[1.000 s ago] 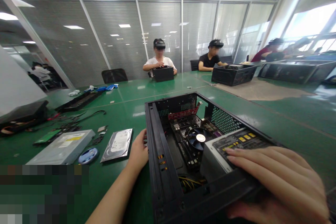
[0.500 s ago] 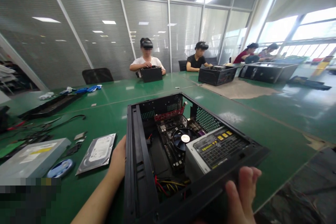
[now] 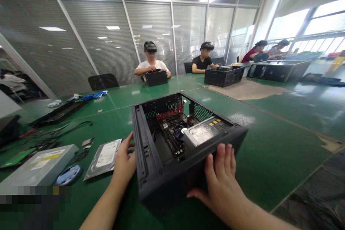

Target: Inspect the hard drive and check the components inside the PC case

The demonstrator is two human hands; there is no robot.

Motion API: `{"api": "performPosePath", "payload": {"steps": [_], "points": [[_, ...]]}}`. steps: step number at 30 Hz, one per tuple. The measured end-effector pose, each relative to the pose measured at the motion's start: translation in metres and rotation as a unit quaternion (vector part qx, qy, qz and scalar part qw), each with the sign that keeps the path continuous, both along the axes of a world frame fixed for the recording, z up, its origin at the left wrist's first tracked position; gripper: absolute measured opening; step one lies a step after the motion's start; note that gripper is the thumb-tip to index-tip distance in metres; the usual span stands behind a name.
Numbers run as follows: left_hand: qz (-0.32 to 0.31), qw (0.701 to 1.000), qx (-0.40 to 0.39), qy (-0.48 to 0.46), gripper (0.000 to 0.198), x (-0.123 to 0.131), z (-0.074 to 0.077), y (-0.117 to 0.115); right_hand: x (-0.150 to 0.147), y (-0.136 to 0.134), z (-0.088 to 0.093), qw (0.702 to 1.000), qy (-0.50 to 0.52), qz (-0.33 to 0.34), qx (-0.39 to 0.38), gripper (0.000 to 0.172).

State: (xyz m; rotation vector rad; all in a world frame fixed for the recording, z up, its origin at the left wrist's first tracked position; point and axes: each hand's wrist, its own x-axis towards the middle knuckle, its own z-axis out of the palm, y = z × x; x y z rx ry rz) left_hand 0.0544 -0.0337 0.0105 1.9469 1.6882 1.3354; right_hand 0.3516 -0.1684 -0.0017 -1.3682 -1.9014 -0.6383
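Note:
A black computer case (image 3: 172,183) with its side open stands in front of me on the table. Inside it sit a power supply (image 3: 206,131), a CPU fan (image 3: 181,132) and a red circuit board (image 3: 169,113). My left hand (image 3: 125,156) is at the case's left side, fingers apart; whether it touches the case I cannot tell. Flat against the front panel rests my right hand (image 3: 222,176), with fingers stretched and thumb spread. A hard drive (image 3: 104,158) lies just left of my left hand.
On the left of the green table (image 3: 272,143) are an optical drive (image 3: 40,165), a blue round object (image 3: 69,175), loose cables (image 3: 72,125) and a long black panel (image 3: 59,113). Across the table, people work at other cases (image 3: 225,75). Blue gloves (image 3: 94,95) lie farther back.
The case has tipped away from me and sits flatter, showing more of its front panel. My right hand has moved left onto that panel. More of my left hand's fingers shows beside the case.

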Motion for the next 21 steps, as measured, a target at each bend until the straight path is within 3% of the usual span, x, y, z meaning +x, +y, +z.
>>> {"api": "performPosePath", "payload": {"steps": [6,9,12,14,17,19,21], "points": [[0.094,0.994,0.054,-0.026,0.070,-0.020,-0.016,0.015,-0.014,0.130,0.022,0.992,-0.026,-0.046,-0.115,0.124],[0.080,0.996,0.033,-0.013,0.069,-0.018,-0.020,0.016,-0.042,0.196,0.031,0.987,-0.014,-0.065,-0.144,0.121],[0.057,0.997,0.031,0.039,0.064,-0.014,-0.022,0.013,-0.073,0.245,0.044,0.982,0.003,-0.054,-0.179,0.119],[0.072,0.992,0.030,0.103,0.061,-0.015,-0.020,0.009,-0.087,0.268,0.056,0.977,0.005,-0.032,-0.212,0.118],[0.184,0.963,-0.005,0.199,0.057,-0.024,-0.011,0.002,-0.089,0.291,0.075,0.970,-0.006,0.006,-0.243,0.109],[0.273,0.932,-0.047,0.233,0.063,-0.032,-0.006,-0.003,-0.081,0.296,0.082,0.966,-0.017,0.033,-0.254,0.099],[0.319,0.911,-0.091,0.245,0.071,-0.039,-0.004,-0.005,-0.068,0.291,0.081,0.962,-0.025,0.055,-0.267,0.090]]}}
